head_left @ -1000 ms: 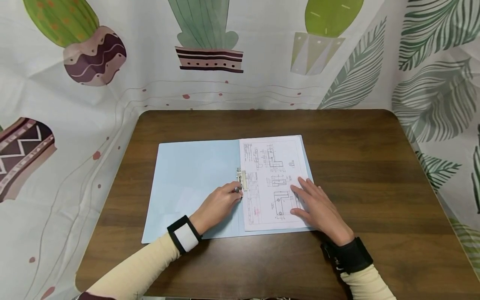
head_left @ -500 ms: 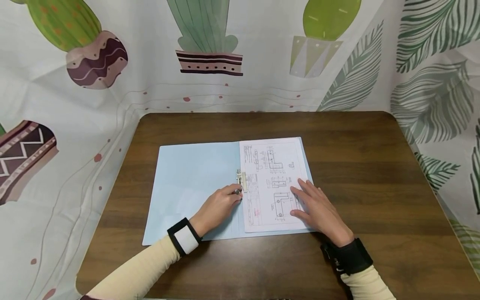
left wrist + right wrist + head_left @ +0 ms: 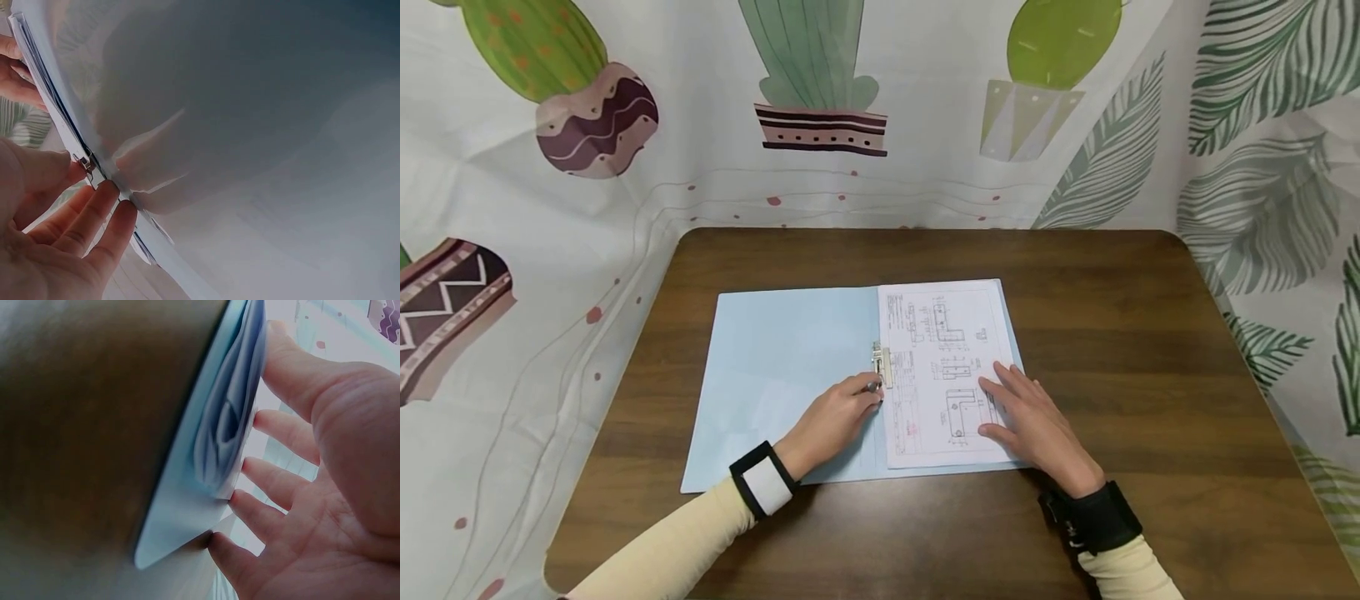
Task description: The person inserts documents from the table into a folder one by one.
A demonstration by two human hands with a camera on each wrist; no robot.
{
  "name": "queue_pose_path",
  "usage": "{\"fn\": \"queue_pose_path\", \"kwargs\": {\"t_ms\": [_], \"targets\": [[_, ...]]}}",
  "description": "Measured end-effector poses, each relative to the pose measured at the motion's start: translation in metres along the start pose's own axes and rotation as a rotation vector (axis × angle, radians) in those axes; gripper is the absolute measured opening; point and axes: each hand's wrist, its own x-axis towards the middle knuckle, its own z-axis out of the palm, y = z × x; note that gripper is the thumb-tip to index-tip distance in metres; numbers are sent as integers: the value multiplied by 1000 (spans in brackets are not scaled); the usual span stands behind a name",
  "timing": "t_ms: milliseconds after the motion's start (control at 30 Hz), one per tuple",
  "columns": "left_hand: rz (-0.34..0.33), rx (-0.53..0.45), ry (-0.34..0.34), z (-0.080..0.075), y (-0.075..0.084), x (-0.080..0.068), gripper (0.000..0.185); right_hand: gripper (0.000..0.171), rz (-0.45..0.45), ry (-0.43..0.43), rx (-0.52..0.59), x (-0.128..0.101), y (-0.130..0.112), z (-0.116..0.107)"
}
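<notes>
A light blue folder [image 3: 775,375] lies open on the brown table [image 3: 1150,333]. A stack of white sheets with technical drawings [image 3: 940,333] rests on its right half, held at the spine by a metal clip [image 3: 881,362]. My left hand [image 3: 871,390] pinches the near end of that clip between thumb and fingers; in the left wrist view the left hand [image 3: 87,181] has its fingertips closed on the small metal piece [image 3: 85,164]. My right hand [image 3: 1007,408] lies flat on the sheets' lower right part. In the right wrist view its spread fingers [image 3: 275,481] press the paper edges [image 3: 228,425].
A curtain printed with cacti and leaves [image 3: 820,100] hangs close around the table's far, left and right sides. Bare wood [image 3: 1112,283] shows to the right of the folder and along the near edge [image 3: 925,533].
Both hands keep their places on the clip and the sheets. Only the head view has shifted slightly.
</notes>
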Motion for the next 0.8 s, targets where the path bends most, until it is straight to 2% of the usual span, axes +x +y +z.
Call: {"fn": "queue_pose_path", "kwargs": {"t_ms": [300,400,500,600,700,800], "targets": [[13,17,-3,-3,0,-10,30,76,-9,20,-27,-3,-2,5],[-21,22,24,-7,-3,-16,32,75,-8,19,-30,-4,-2,7],[-117,40,64,-14,-11,-26,36,75,-9,20,-32,-5,-3,8],[-241,90,114,-24,-23,-40,40,75,-13,26,-32,-6,-3,6],[-396,130,142,-39,-34,-54,44,75,-11,32,-35,-7,-4,3],[-564,146,132,-56,-42,-68,47,75,-5,33,-36,-6,-4,0]]}}
